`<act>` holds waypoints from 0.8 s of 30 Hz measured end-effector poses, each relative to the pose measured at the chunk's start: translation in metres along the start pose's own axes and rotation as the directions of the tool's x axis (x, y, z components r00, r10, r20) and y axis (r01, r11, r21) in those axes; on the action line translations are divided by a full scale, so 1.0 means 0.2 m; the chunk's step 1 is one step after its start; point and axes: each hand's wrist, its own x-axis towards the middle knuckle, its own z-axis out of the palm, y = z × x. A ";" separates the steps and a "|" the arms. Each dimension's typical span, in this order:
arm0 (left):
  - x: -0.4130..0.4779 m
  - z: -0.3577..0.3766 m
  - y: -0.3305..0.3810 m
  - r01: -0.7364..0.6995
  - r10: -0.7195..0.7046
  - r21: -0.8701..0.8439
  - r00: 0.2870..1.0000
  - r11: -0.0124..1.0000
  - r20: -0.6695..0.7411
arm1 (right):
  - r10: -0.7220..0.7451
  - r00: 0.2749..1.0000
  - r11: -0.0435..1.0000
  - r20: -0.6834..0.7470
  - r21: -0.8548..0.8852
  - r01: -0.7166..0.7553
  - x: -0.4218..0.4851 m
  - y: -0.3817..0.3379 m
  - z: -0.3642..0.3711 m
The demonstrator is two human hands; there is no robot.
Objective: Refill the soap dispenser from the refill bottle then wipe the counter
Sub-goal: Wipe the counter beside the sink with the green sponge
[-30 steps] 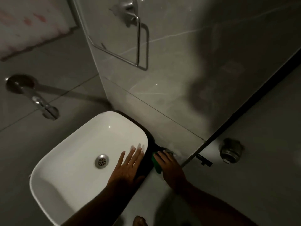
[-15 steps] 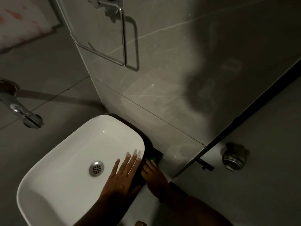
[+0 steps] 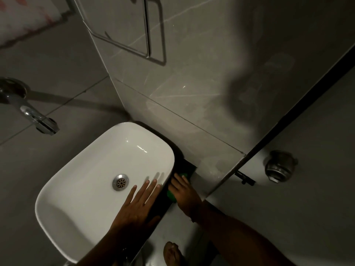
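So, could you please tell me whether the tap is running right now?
Off, as far as shows: no stream falls from the tap into the white basin.

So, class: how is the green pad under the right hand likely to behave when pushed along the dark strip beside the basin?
The green pad probably squashes softly: it bulges beneath the right hand. It looks light, small enough for one hand to cover. In the tight gap between basin and wall, it may bunch or catch.
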 end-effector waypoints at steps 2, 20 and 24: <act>-0.06 0.01 -0.02 -0.005 0.005 0.001 1.000 1.000 0.003 | -0.111 0.994 0.993 0.008 -0.031 0.111 -0.13 0.00 0.04; -0.19 -0.03 -0.09 0.022 -0.021 -0.002 0.992 1.000 0.123 | -0.237 0.971 0.971 -0.017 0.016 0.237 -0.26 -0.22 0.22; -0.21 -0.03 -0.12 0.023 -0.009 -0.117 0.993 0.993 0.120 | 0.000 1.000 1.000 -0.001 0.001 0.000 -0.17 -0.29 0.17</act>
